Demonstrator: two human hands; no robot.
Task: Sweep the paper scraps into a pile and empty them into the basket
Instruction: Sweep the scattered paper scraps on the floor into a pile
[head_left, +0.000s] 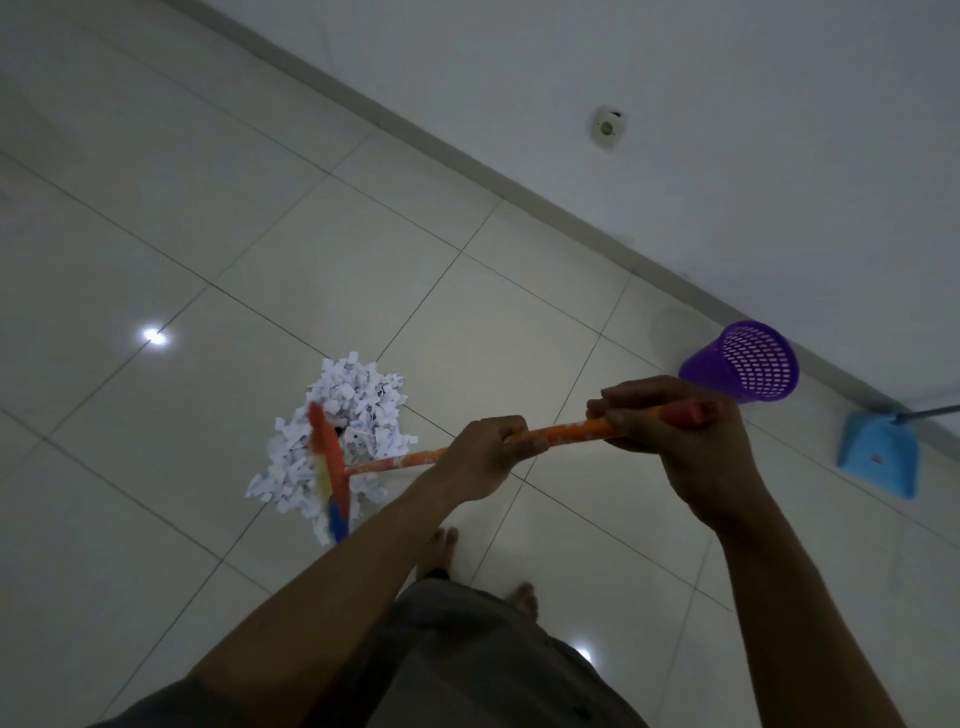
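Head view: left hand (483, 452) and right hand (670, 436) both clench the broom (395, 462); paper scraps (358, 410) heaped on the floor (260, 208), left of the basket (743, 364). Short inward strokes should keep edges tidy.

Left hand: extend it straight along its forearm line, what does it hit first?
Probably the baseboard. The left hand, gripping the broom handle, points up-right; that line passes left of the right hand over floor tiles. Depth is unclear.
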